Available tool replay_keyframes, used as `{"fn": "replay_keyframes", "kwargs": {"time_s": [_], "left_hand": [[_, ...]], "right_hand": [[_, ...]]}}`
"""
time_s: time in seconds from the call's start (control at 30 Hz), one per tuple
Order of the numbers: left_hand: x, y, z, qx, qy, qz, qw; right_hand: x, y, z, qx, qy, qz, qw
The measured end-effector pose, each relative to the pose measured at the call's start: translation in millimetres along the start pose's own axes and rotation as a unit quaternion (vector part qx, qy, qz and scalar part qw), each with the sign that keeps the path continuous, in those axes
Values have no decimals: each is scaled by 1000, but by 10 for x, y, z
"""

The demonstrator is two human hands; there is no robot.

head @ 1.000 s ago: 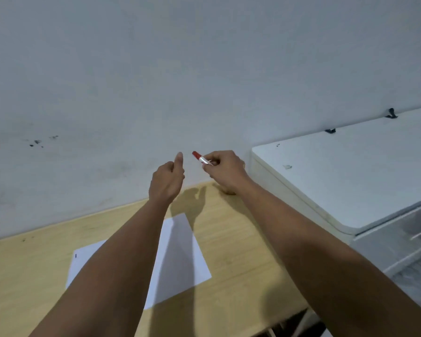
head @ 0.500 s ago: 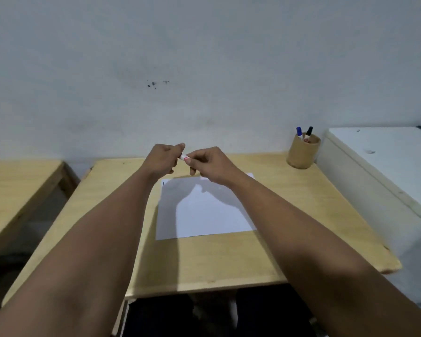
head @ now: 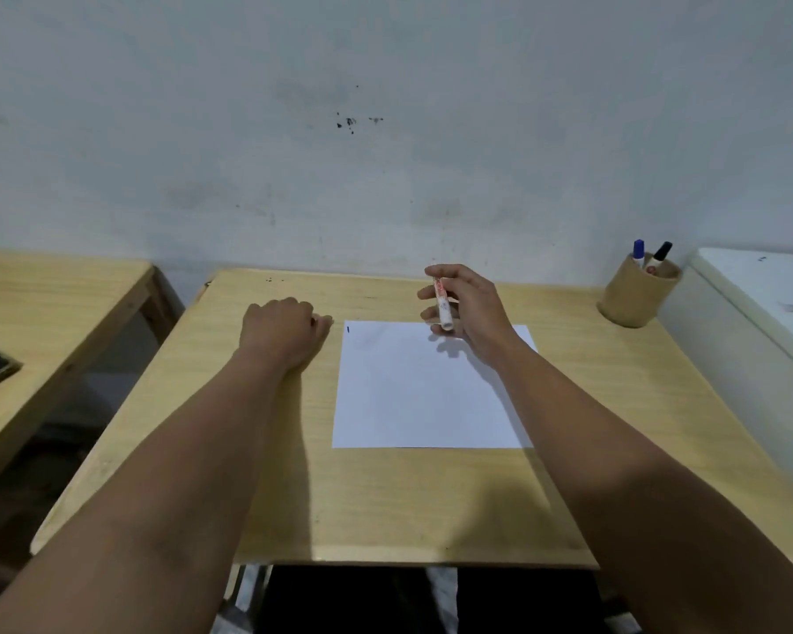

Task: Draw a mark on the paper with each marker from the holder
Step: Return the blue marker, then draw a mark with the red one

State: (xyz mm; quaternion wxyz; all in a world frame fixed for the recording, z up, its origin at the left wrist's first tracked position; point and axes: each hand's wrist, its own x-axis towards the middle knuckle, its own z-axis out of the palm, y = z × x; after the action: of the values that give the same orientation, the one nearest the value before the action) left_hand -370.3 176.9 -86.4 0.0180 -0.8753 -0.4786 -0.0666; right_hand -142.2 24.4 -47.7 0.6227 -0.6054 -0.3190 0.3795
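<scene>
The paper (head: 426,386) lies on my table (head: 385,501). The holder (head: 632,295) stands at the far right corner.

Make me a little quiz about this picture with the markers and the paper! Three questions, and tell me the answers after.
1. True or false: the right hand holds a marker above the paper.
2. How many markers stand in the holder?
A) none B) two C) five
3. Fill in: the small dark mark sits near the paper's far ____ corner.

Key:
1. True.
2. B: the blue-capped marker and the black-capped marker.
3. Left, close to the left hand, which rests closed on the table.
</scene>
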Motion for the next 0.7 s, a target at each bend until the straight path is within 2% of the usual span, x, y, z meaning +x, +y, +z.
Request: {"fn": "replay_keyframes", "kwargs": {"time_s": [0.13,0.2,0.3,0.4,0.47,0.57,0.7], "left_hand": [[-2,-33,60,-26,28,1,999],[-54,-61,12,-81,28,-32,996],[-264,-52,-77,-187,78,-72,977],[-615,-9,-90,-224,121,-23,967],[-862,6,-79,-207,106,2,973],[-1085,17,-45,-152,36,11,988],[-1078,19,-45,-129,-47,23,990]], "right_hand": [[66,37,-42,19,27,-10,999],[63,52,-20,3,45,-30,999],[34,70,43,-9,90,-61,994],[29,87,183,-1,115,-61,992],[14,113,289,-6,102,-45,994],[-18,145,448,-35,83,-34,995],[-26,234,678,-64,74,-29,995]]}}
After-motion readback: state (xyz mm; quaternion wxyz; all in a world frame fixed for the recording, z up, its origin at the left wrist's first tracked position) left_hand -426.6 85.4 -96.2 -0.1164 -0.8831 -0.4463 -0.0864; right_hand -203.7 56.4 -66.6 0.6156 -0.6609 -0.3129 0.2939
